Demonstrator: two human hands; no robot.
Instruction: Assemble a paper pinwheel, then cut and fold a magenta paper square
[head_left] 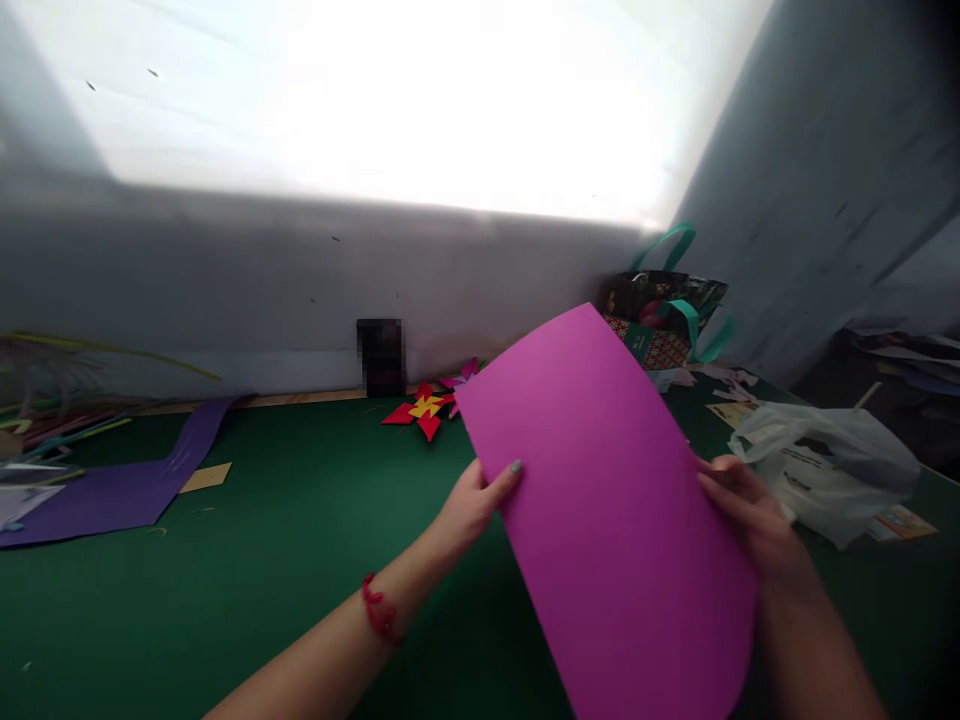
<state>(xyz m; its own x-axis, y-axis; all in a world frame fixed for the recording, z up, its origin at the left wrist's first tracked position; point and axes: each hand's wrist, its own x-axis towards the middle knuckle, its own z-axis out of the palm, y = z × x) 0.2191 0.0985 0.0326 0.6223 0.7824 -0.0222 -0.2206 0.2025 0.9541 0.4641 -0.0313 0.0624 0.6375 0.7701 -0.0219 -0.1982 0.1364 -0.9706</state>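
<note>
A large magenta paper sheet [607, 500] is held up over the green table [285, 560], bowed slightly and tilted. My left hand [476, 500] pinches its left edge, thumb on the front face. My right hand [750, 515] grips the right edge, fingers curled round it. A red thread bracelet [379, 608] circles my left wrist.
A red and yellow folded paper star [421, 408] and a pink folded piece [461, 378] lie by the wall. A purple sheet [112, 490] and paper strips lie at the left. A white plastic bag [825, 465] and a patterned gift bag [664, 315] sit at the right.
</note>
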